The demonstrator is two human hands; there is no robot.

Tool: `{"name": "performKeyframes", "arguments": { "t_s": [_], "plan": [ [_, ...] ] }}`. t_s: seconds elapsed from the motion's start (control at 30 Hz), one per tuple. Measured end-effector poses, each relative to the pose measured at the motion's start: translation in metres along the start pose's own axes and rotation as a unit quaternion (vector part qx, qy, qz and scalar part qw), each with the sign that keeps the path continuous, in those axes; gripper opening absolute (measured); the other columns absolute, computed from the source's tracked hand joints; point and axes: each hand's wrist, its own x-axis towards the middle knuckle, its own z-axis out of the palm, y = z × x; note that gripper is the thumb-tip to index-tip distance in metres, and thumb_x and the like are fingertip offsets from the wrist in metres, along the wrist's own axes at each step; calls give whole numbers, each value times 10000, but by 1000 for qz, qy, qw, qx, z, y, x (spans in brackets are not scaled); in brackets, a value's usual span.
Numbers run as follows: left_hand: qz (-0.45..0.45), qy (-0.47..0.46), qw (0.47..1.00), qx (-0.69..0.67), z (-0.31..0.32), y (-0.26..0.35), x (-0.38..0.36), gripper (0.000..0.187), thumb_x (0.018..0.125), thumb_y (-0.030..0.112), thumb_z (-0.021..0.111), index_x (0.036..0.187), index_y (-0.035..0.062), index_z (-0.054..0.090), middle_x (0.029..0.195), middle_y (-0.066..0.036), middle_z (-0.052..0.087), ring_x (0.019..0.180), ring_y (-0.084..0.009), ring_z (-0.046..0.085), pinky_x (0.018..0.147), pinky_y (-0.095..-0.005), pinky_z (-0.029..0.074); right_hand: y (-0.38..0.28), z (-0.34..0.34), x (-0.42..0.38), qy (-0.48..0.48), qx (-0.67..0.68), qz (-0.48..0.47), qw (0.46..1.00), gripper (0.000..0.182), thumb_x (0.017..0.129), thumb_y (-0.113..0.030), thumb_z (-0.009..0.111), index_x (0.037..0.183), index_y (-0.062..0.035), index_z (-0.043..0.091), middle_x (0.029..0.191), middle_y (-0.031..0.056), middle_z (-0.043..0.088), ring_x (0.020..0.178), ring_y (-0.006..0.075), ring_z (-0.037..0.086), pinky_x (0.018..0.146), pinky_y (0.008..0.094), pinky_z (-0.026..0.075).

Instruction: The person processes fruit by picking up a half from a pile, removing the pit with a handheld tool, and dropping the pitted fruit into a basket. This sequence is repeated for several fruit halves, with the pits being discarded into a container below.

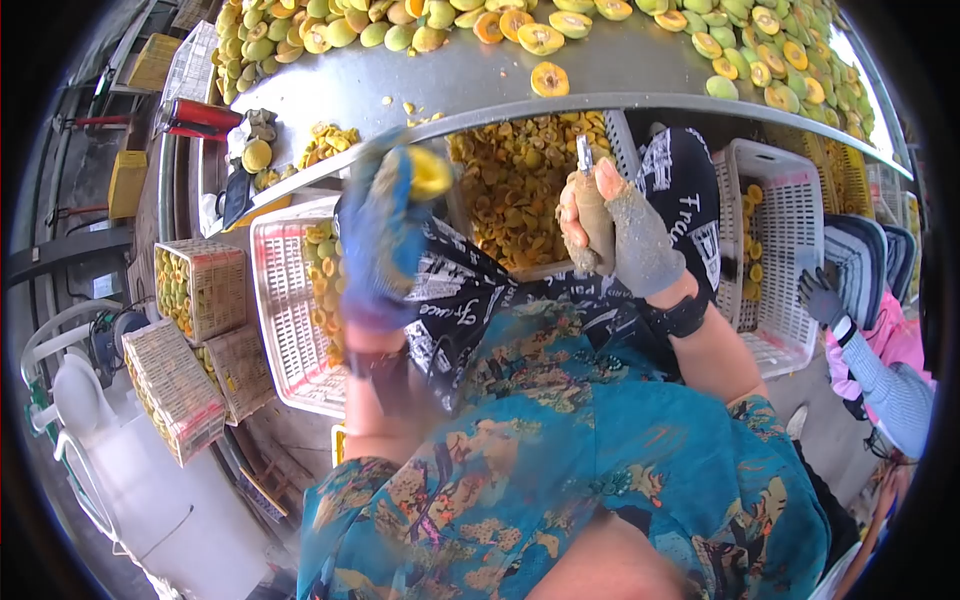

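My left hand (383, 225), in a blue glove and smeared by motion, is closed round a yellow mango half (430, 174) above the left side of my lap. My right hand (625, 225), in a dirty grey glove with bare fingertips, grips the thick brown handle of a small tool with a metal tip (585, 153) pointing up. The tip's exact shape is hard to make out. Below and between the hands, a bin (535, 272) is filled with cut mango pieces and scraps (510, 195).
Ahead is a metal table (460, 85) heaped with halved mangoes (770, 50); one half (549, 79) lies near its edge. White crates stand left (270, 310) and right (785, 250), both holding fruit. A co-worker's gloved hand (822, 297) is at far right. Fruit-filled baskets (200, 290) stand far left.
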Motion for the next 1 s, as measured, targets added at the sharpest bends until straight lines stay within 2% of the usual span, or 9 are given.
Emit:
{"name": "performKeyframes", "arguments": {
  "t_s": [0.07, 0.13, 0.23, 0.43, 0.57, 0.7, 0.9, 0.97, 1.0],
  "plan": [
    [46, 145, 946, 285, -17, 34, -11, 396, 922, 177, 623, 1269, 22, 509, 1171, -121, 560, 1076, -237, 569, 896, -329, 481, -1, -6, 4, 17, -1, -4, 1000, 617, 943, -644, 354, 843, -64, 540, 627, 16, 495, 509, 110, 465, 491, 231, 400],
    [272, 149, 674, 670, -97, 42, -7, 400, 870, 139, 652, 1239, 39, 535, 1224, -169, 546, 1175, -319, 512, 982, -395, 431, 4, -13, 13, 47, -10, -18, 999, 598, 942, -622, 396, 853, -54, 561, 631, 17, 510, 496, 106, 477, 479, 231, 410],
    [-6, 193, 472, 860, -148, 65, -21, 479, 825, 328, 700, 1204, 63, 576, 1321, -162, 525, 1219, -324, 487, 1026, -449, 380, 2, -24, 20, 87, -21, -17, 996, 566, 937, -594, 457, 879, -46, 585, 644, 17, 530, 492, 96, 490, 470, 231, 422],
    [247, -105, 675, 687, -45, 40, 56, 332, 875, 190, 649, 1177, 58, 603, 1259, -158, 558, 1197, -326, 507, 1008, -385, 418, 11, -38, 30, 97, -25, 8, 995, 470, 957, -523, 485, 920, -65, 588, 648, 4, 526, 493, 79, 482, 461, 216, 405],
    [404, -297, 447, 741, 13, -35, 153, 314, 892, 40, 519, 1166, 155, 623, 1319, -102, 509, 1191, -274, 511, 1023, -340, 422, 8, -45, 23, 111, -2, 27, 993, 424, 953, -499, 512, 936, -83, 590, 658, -16, 530, 488, 59, 472, 442, 189, 365],
    [11, -295, 668, 683, 84, -77, 192, 454, 868, 218, 622, 1303, 110, 547, 1191, -147, 615, 1089, -305, 575, 961, -344, 431, 7, -58, 22, 164, 3, 38, 986, 412, 940, -489, 539, 932, -80, 590, 655, -18, 530, 481, 58, 471, 407, 199, 348],
    [2, -256, 791, 555, 82, -86, 186, 285, 870, 138, 640, 1110, 19, 543, 1030, -161, 632, 968, -263, 640, 817, -363, 518, 4, -52, 25, 144, -70, 54, 986, 331, 930, -413, 586, 921, -83, 577, 690, -12, 559, 531, 57, 512, 446, 212, 382],
    [-96, -184, 955, 213, 81, -63, 163, 332, 900, 114, 613, 1172, -3, 463, 1061, -162, 595, 949, -283, 649, 814, -384, 554, 7, -44, 29, 170, -107, -51, 978, 292, 915, -356, 619, 928, -67, 577, 720, -8, 563, 570, 53, 524, 494, 216, 420],
    [-103, -205, 966, 123, 75, -54, 154, 384, 920, 153, 606, 1197, -21, 404, 1111, -181, 565, 933, -309, 656, 819, -431, 572, 3, -42, 28, 160, -147, -36, 975, 312, 876, -304, 663, 1014, -33, 593, 794, 47, 622, 635, 132, 592, 586, 279, 491]
  ]
}}
